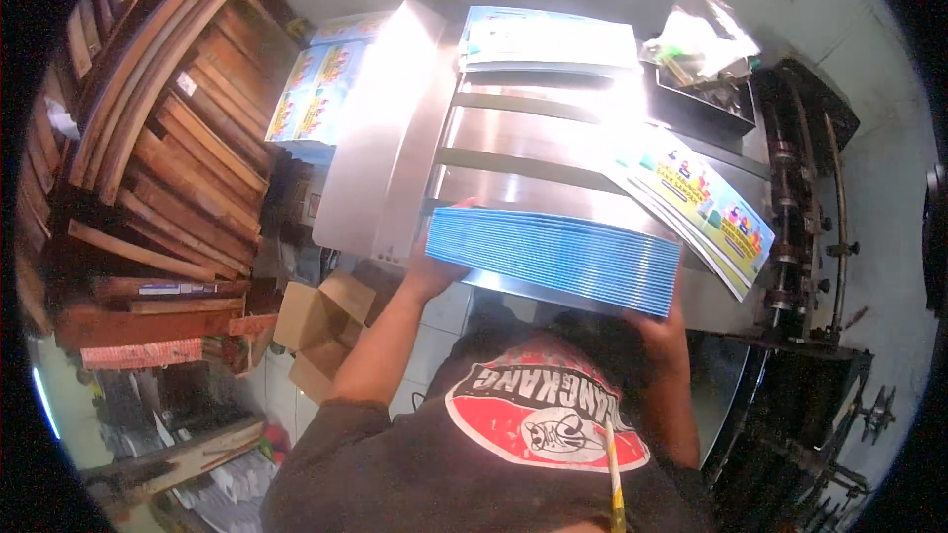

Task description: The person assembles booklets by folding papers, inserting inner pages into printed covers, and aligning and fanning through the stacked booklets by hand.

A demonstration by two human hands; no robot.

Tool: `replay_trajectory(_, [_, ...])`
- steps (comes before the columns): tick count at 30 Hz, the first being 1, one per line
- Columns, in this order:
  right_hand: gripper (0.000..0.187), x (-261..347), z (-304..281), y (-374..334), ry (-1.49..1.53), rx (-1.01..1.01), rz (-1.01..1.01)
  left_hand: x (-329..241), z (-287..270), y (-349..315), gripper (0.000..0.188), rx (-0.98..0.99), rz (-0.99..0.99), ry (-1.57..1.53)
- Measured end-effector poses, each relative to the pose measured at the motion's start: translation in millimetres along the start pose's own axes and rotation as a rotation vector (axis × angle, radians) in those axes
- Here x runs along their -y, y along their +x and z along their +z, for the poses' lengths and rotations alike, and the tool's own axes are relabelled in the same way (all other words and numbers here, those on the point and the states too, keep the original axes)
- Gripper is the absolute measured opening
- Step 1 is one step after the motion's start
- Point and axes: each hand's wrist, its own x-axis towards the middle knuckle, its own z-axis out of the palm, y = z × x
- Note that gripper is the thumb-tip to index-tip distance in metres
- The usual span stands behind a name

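Observation:
A thick stack of printed sheets (553, 255) is held level in front of me, its blue edges fanned into even steps. At its left end my left hand (432, 271) is closed round the side, a fingertip showing over the top. My right hand (664, 328) grips the lower right corner, with most of its fingers hidden under the stack. Behind and beneath is a shiny metal machine table (528, 133) crossed by dark slots. More printed sheets (696, 199) lie spread to the right of the stack, and another pile (548, 44) rests at the table's far edge.
A bent metal panel (370, 163) stands left of the table, with a stack of printed cards (318, 89) beyond it. Wooden racks (188, 153) fill the left side. An open cardboard box (321, 331) sits low. Dark rollers (785, 207) and a clear plastic bag (703, 35) are right.

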Motion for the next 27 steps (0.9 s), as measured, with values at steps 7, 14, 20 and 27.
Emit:
replay_trajectory(7, [0.115,13.1,2.7,-0.1,-0.013,-0.018,0.049,17.9,6.3,-2.9,0.058,-0.039,0.022,-0.059])
replay_trajectory(14, [0.076,35.5,-1.7,-7.0,-0.372,-0.174,0.229,-16.2,-22.2,1.6,0.064,0.068,-0.217,-0.27])
replay_trajectory(20, [0.086,91.4,-7.8,43.8,-1.054,0.0,0.174,-21.6,-29.2,34.6,0.076,0.364,-0.422,-0.098])
replay_trajectory(27, [0.089,16.4,199.4,178.6,-1.087,0.751,-0.208,57.5,12.4,23.8,0.045,0.356,-0.128,-0.242])
